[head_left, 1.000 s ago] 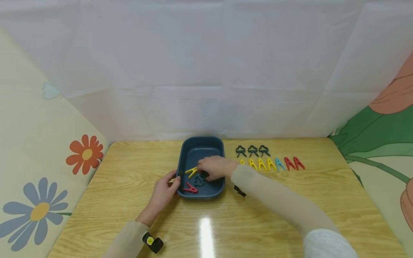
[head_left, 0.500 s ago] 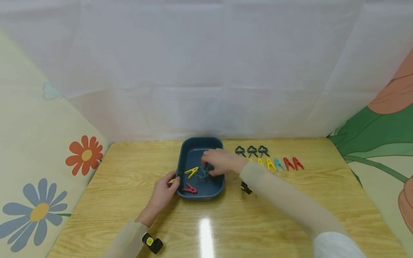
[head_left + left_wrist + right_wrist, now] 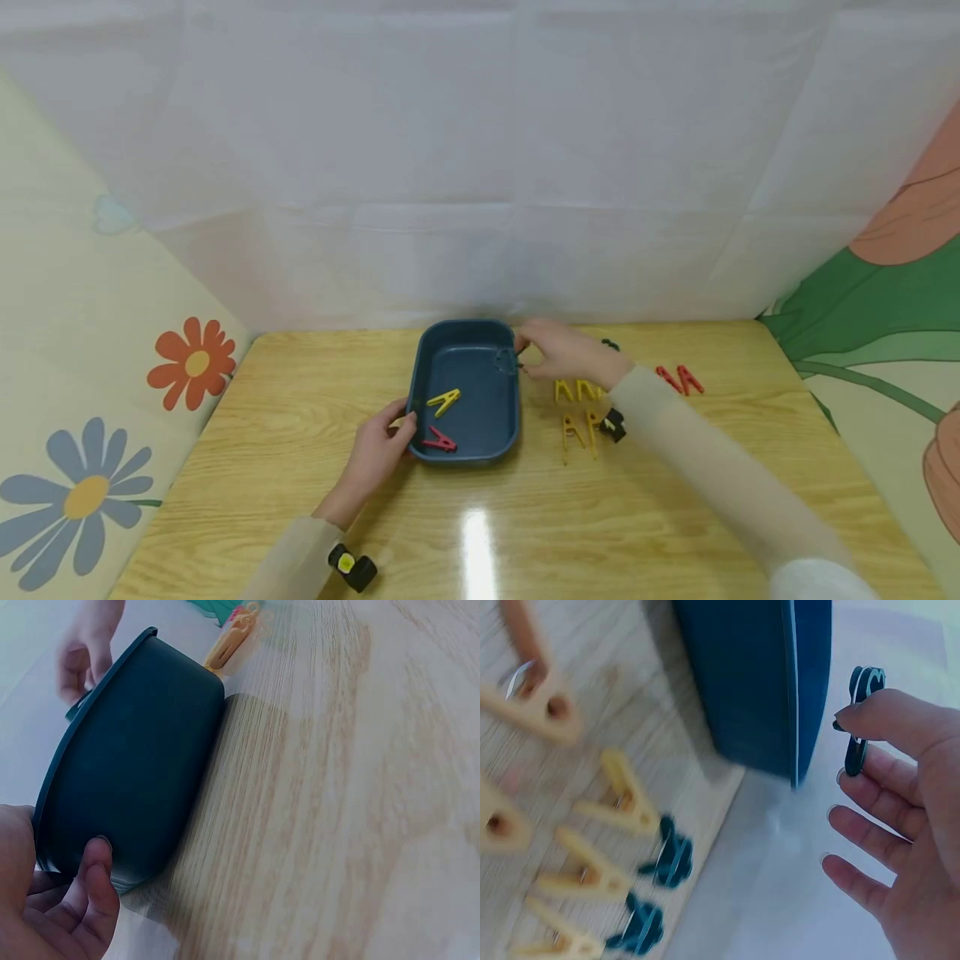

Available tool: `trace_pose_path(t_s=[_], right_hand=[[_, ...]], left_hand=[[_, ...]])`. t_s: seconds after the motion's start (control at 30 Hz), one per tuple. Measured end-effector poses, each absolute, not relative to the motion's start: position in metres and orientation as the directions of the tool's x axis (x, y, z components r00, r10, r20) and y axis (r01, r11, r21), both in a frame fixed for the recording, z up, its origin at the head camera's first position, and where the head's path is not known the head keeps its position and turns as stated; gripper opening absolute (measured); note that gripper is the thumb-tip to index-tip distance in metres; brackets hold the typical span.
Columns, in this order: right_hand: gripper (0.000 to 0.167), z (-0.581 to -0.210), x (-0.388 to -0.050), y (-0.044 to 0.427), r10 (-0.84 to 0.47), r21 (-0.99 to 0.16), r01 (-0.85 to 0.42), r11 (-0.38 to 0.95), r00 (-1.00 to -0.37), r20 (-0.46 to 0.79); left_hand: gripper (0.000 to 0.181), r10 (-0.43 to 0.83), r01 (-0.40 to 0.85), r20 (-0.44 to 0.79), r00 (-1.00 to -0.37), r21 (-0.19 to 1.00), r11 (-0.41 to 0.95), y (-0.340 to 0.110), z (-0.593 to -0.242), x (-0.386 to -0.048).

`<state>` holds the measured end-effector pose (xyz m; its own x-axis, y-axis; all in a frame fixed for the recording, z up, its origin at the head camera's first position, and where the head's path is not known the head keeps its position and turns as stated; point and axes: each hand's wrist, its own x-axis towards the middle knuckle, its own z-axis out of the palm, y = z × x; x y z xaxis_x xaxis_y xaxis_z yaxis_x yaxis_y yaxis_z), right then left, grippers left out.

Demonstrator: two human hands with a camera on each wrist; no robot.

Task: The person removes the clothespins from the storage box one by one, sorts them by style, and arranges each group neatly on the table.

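Observation:
My left hand (image 3: 378,446) grips the left wall of a dark blue plastic basin (image 3: 480,429), thumb at the rim and fingers outside. In the basin lie a yellow clothespin (image 3: 446,402) and a red clothespin (image 3: 441,440), apart from each other. My right hand (image 3: 566,352) is at the basin's right rim, pinching a dark green flower-shaped plant clip (image 3: 861,720) between thumb and index finger. The right wrist view shows its other fingers spread. Against the basin, the clip looks faint in the head view.
Right of the basin, a row of yellow clothespins (image 3: 588,390) is partly covered by the right arm, with red clothespins (image 3: 679,380) beyond. Two yellow clothespins (image 3: 577,433) lie nearer. More dark plant clips (image 3: 676,859) are behind the row. A white sheet (image 3: 375,275) hangs at the back.
My right hand has picked the dark plant clip up from among the clothespins and carried it right and back to the basin's rim. The left hand keeps its hold.

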<state>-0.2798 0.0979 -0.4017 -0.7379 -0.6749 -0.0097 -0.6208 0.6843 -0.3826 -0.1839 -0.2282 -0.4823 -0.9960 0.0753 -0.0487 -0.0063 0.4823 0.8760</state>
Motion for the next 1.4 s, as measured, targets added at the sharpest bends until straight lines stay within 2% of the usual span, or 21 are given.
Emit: trace_pose_path(t_s=[0.23, 0.37, 0.77, 0.9, 1.0, 1.13, 1.23, 1.4], right_hand=[[0.034, -0.409, -0.281, 0.143, -0.596, -0.39, -0.574, 0.72, -0.8, 0.076], [0.037, -0.419, -0.281, 0.168, -0.537, -0.405, -0.516, 0.755, -0.841, 0.069], [0.042, -0.445, -0.283, 0.229, -0.224, -0.511, -0.216, 0.832, -0.974, 0.047], [0.045, -0.451, -0.282, 0.238, -0.145, -0.504, -0.14, 0.852, -0.989, 0.03], [0.037, -0.454, -0.28, 0.24, -0.09, -0.485, -0.084, 0.871, -0.996, 0.01], [0.035, -0.458, -0.278, 0.241, -0.023, -0.447, -0.015, 0.895, -1.0, -0.012], [0.042, -0.46, -0.278, 0.24, 0.015, -0.425, 0.031, 0.905, -0.999, -0.042], [0.035, -0.461, -0.275, 0.237, 0.048, -0.415, 0.087, 0.906, -0.994, -0.103]], left_hand=[[0.039, 0.072, -0.008, -0.05, -0.996, 0.874, 0.486, -0.227, -0.48, -0.183], [0.039, 0.073, -0.01, -0.052, -0.996, 0.875, 0.485, -0.227, -0.48, -0.183], [0.04, 0.07, -0.011, -0.052, -0.996, 0.866, 0.5, -0.228, -0.48, -0.183], [0.04, 0.074, -0.002, -0.046, -0.996, 0.863, 0.505, -0.228, -0.48, -0.183], [0.039, 0.076, 0.006, -0.038, -0.996, 0.862, 0.507, -0.228, -0.481, -0.182], [0.039, 0.078, 0.008, -0.037, -0.996, 0.862, 0.506, -0.228, -0.481, -0.181], [0.04, 0.077, 0.001, -0.043, -0.996, 0.867, 0.499, -0.228, -0.48, -0.181], [0.039, 0.073, -0.007, -0.05, -0.996, 0.865, 0.502, -0.228, -0.48, -0.181]])
